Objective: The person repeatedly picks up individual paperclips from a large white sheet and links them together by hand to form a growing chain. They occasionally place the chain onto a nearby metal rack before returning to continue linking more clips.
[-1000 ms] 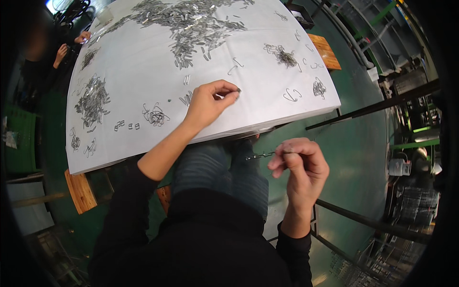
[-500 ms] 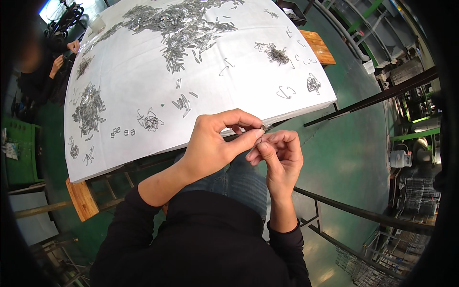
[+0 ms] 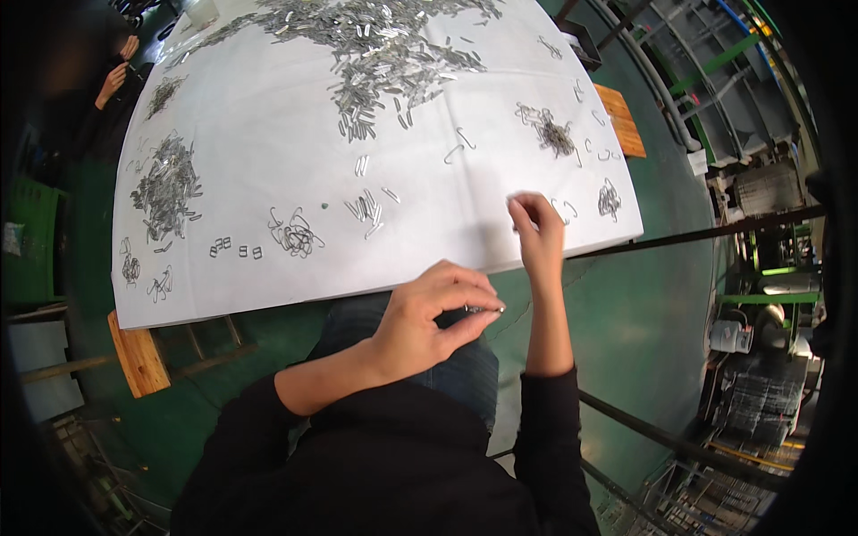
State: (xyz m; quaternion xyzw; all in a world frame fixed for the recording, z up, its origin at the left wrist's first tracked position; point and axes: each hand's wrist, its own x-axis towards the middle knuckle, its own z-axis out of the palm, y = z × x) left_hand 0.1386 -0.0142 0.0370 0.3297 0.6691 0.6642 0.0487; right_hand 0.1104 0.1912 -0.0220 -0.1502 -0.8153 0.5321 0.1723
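My left hand (image 3: 429,317) hovers over my lap, just below the table's near edge, with thumb and fingers pinched on a small metal clip (image 3: 483,310). My right hand (image 3: 536,228) reaches up onto the white-covered table (image 3: 268,286), its fingertips pressed together on the sheet near a few loose wire pieces (image 3: 565,210). I cannot see whether it holds one. A large heap of small metal clips (image 3: 384,49) lies at the table's far middle. Smaller piles sit at the left (image 3: 165,183), centre (image 3: 293,237) and right (image 3: 554,134).
Another person's hands (image 3: 116,76) work at the table's far left. A wooden bench end (image 3: 136,353) sticks out below the table at left, and a wooden board (image 3: 621,121) at right. Dark metal bars (image 3: 715,234) and racks stand on the green floor to the right.
My hands were together in front of me half a second ago. The right hand has now moved up onto the table, while the left stays low with the clip.
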